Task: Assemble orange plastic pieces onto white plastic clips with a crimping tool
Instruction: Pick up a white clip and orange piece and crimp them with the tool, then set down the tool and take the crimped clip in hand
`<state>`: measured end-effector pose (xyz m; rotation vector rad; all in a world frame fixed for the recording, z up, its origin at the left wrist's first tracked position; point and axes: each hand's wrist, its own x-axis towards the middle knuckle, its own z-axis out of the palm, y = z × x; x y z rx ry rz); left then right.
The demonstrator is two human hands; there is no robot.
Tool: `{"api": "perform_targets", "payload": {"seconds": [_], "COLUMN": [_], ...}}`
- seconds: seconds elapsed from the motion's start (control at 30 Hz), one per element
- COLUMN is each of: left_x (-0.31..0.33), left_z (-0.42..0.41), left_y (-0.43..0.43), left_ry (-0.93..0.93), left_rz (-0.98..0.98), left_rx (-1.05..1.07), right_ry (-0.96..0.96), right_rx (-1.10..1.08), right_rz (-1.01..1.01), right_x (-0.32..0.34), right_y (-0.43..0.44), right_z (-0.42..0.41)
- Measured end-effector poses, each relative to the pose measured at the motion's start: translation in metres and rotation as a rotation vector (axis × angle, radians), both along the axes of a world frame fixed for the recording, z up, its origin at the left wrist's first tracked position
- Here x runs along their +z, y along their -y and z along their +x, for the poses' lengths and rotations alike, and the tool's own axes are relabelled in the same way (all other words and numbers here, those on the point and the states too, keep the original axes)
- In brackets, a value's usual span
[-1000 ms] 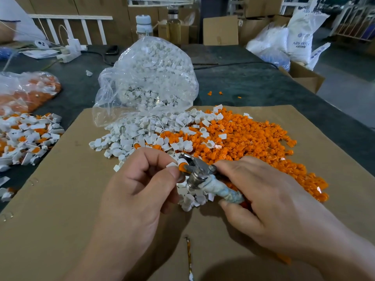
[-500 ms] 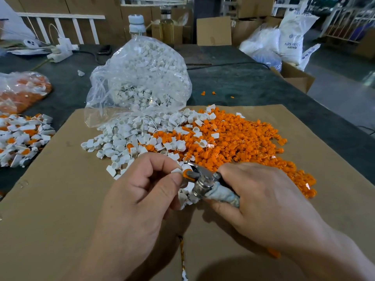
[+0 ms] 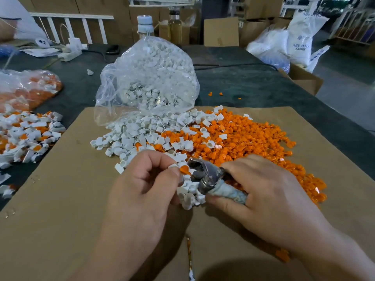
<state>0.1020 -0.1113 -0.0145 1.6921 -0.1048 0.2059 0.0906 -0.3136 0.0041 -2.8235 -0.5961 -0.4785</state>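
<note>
Both hands have barely shifted: left hand [image 3: 142, 185] pinches an orange piece [image 3: 184, 170] on its clip [image 3: 173, 165]; right hand [image 3: 269, 199] grips the tool [image 3: 205, 176]. The piece lies just left of the jaws, along the tool's axis.

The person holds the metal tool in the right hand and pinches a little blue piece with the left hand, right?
Not quite. The little piece that the left hand pinches is orange, not blue. The head view shows it right at the tip of the metal tool, which the right hand does hold.
</note>
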Motion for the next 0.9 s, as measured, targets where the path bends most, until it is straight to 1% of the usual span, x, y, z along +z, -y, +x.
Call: {"api": "perform_targets", "payload": {"seconds": [0.07,0.13,0.23,0.3,0.33,0.43,0.47,0.5,0.57,0.63,0.77,0.83,0.9], "left_x": [0.001,0.003,0.000,-0.001,-0.001,0.000,-0.001,-0.002,-0.004,-0.005,-0.005,-0.005,-0.005], "left_z": [0.001,0.001,-0.001,-0.002,-0.002,-0.003,-0.003,-0.003,-0.004,-0.005,-0.008,-0.010,-0.010], "left_y": [0.000,0.003,0.005,0.005,0.005,0.009,0.010,0.010,0.011,0.012,0.015,0.016,0.017], "left_ry": [-0.087,-0.166,-0.209,-0.176,-0.160,-0.104,-0.068,-0.026,0.050,0.101,0.152,0.182,0.225], "left_rz": [-0.020,-0.002,0.121,0.187,0.195,0.250,0.273,0.286,0.320,0.358,0.393,0.397,0.431], "left_rx": [0.032,-0.003,-0.078,-0.064,-0.045,0.014,0.026,0.036,0.043,0.032,0.014,0.010,0.015], "right_ry": [0.038,0.015,-0.077,-0.090,-0.065,0.085,0.112,0.116,0.103,0.092,0.092,0.066,0.020], "right_rx": [-0.060,-0.105,-0.121,-0.129,-0.127,-0.062,-0.024,0.011,0.036,0.006,-0.025,-0.058,-0.101], "right_rz": [-0.039,-0.098,-0.172,-0.175,-0.148,0.059,0.099,0.104,0.050,0.001,-0.012,0.039,0.157], "right_x": [-0.003,-0.006,-0.009,-0.009,-0.008,-0.003,-0.002,-0.002,-0.003,-0.003,-0.003,-0.001,0.000], "right_y": [0.002,0.004,0.002,-0.002,-0.003,-0.012,-0.017,-0.022,-0.030,-0.030,-0.031,-0.036,-0.039], "right_z": [0.004,0.007,0.011,0.012,0.011,0.004,0.002,0.000,-0.001,-0.002,-0.005,-0.008,-0.010]}}
